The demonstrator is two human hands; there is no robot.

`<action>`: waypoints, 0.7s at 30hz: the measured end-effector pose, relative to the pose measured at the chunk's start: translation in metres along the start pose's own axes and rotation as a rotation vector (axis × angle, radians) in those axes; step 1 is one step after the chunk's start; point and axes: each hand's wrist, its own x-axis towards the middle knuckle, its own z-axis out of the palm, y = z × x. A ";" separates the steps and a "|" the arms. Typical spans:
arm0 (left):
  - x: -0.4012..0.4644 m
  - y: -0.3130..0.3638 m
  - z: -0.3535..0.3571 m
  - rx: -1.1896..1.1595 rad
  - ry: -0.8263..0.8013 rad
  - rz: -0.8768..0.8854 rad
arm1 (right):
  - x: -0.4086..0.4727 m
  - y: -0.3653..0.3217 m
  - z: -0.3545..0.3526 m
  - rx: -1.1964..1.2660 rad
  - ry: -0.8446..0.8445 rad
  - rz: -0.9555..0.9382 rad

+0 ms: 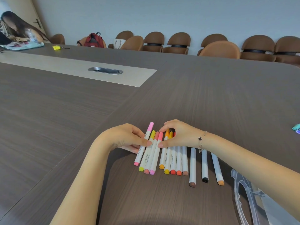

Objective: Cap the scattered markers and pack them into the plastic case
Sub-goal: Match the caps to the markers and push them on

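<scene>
Twelve capped markers (pixel 167 155) lie in a rough row on the tabletop (pixel 211 98), white barrels, coloured ends toward the person. Left grip (pixel 128 138): thumb and fingers curled around the four leftmost, a pink marker (pixel 144 144) sticking out farthest beyond the fingertips. Right grip (pixel 177 135): fingers arched over the cap ends of the next group, thumb tip just beside the left thumb; clamped or only resting, can't tell, caps are hidden under the palm. Bracelet (pixel 201 140) on the right wrist. Three markers lie apart, right of that grip under the forearm: brown, black, orange ends. Clear plastic case (pixel 246 197) sits near-right of the right forearm, partly covered by it. Two more caps, teal and lilac, probably markers (pixel 296 129), far right at the frame edge. Beyond both grips: cable hatch (pixel 105 70), yellow object (pixel 56 47), red backpack (pixel 94 40), brown chairs (pixel 177 43), seated person (pixel 17 30) far left.
</scene>
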 end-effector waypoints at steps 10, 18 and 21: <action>0.001 0.001 0.001 0.023 0.006 0.005 | 0.010 0.001 -0.004 -0.064 -0.038 -0.005; 0.001 0.000 0.001 0.049 0.006 0.010 | 0.023 -0.002 -0.017 -0.181 -0.178 0.031; 0.000 -0.003 -0.001 0.020 0.009 0.019 | 0.022 -0.001 -0.026 -0.138 -0.185 0.019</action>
